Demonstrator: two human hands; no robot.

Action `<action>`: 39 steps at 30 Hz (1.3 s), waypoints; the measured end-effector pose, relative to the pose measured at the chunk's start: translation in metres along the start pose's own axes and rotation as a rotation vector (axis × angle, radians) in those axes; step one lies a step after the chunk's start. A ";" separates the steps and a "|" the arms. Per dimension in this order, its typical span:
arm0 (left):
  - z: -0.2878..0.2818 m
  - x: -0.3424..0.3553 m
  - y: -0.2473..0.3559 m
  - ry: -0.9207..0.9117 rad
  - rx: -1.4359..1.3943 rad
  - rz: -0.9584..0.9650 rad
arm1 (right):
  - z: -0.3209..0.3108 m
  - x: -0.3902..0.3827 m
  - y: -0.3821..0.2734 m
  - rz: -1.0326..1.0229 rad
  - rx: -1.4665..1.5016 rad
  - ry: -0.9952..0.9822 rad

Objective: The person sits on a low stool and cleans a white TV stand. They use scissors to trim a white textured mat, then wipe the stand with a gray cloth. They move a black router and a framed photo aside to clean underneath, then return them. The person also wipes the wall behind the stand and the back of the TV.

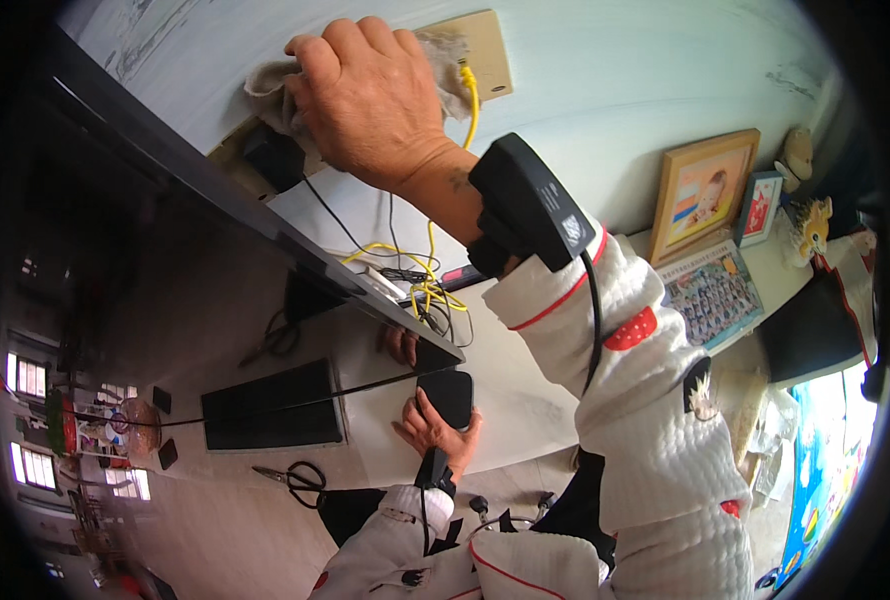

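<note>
Big dark flat screen (165,230), desk left
</note>
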State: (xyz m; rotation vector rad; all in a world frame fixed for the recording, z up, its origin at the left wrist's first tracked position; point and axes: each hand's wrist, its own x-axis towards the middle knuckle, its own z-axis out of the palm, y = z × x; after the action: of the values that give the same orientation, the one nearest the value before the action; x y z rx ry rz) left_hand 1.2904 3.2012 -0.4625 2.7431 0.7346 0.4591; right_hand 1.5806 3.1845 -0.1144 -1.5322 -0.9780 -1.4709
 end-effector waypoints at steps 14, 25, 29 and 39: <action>0.004 -0.001 -0.002 0.023 0.029 0.003 | -0.113 -0.157 0.012 0.855 0.133 0.418; 0.003 0.001 0.000 0.019 0.057 0.036 | -0.014 -0.236 0.025 0.449 0.021 0.103; 0.000 0.001 0.001 -0.002 0.043 0.052 | -0.031 -0.247 0.041 0.130 0.081 -0.173; 0.003 0.003 0.004 0.096 0.062 0.094 | -0.042 -0.285 -0.004 0.557 0.448 -0.343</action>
State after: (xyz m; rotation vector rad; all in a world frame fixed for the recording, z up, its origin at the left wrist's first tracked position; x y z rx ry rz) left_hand 1.2955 3.1990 -0.4631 2.8397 0.6554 0.6011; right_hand 1.5505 3.1440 -0.3977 -1.5681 -0.8934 -0.5676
